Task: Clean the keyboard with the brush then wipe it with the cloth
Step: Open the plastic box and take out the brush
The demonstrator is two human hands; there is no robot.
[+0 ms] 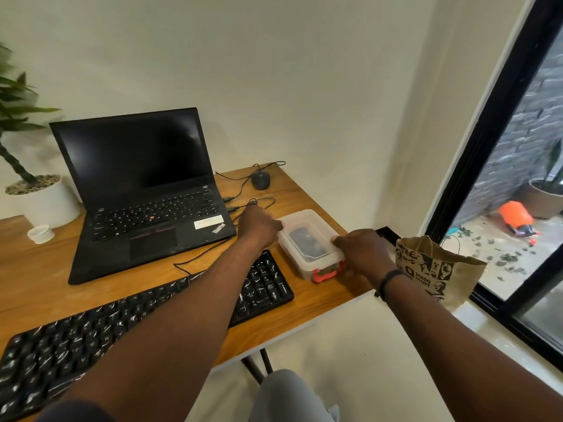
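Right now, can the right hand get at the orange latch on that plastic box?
Probably yes. The right hand already rests on the plastic box at its near end, with the orange latch just beside it and nothing between them.

The desk (307, 303) is wood with a smooth, warm varnished top. The keyboard (265, 287) is black plastic — its keys catch glossy white glints. The laptop (146, 214) has a matt black shell and a dark, faintly reflective screen. The box (307, 242) is translucent, cloudy plastic with an orange plastic latch (324, 275). The bag (438, 266) is brown paper, creased and printed in black. The pot (48, 199) looks smooth, matt white — material unclear.
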